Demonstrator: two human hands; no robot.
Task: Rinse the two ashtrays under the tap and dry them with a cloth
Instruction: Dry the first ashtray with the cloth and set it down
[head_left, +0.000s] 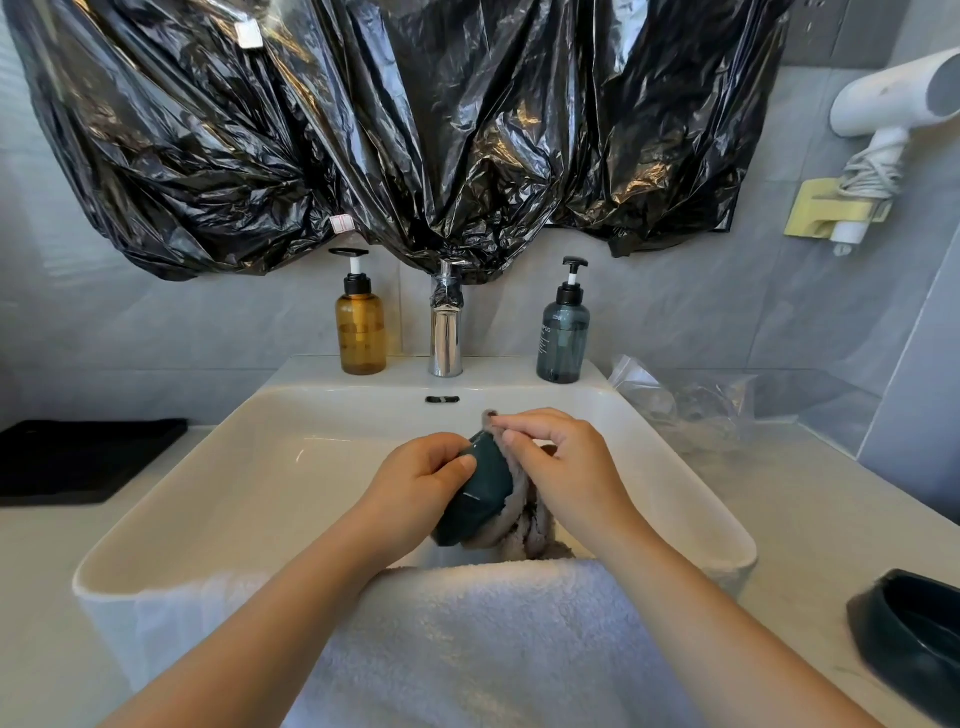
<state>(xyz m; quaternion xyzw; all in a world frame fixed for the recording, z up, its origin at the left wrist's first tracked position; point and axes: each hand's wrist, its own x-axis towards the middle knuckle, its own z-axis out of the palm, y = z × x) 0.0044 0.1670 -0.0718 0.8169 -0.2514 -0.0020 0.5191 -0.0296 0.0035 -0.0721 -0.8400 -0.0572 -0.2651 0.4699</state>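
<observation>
Dark green and glossy, the faceted ashtray (475, 493) tilts over the white sink (249, 467), gripped by the left hand (421, 475), thumb on its side. The right hand (561, 467) pinches a fuzzy grey cloth (519, 525) against its right side. The second ashtray (914, 639) rests on the pale counter (810, 519), near right. A fluffy white towel (493, 639) drapes the sink's near rim; crinkled black plastic (415, 130) hangs behind the chrome tap (445, 332).

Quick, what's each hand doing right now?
Left hand: closed, holding the dark green ashtray.
Right hand: closed, pinching the grey cloth.
</observation>
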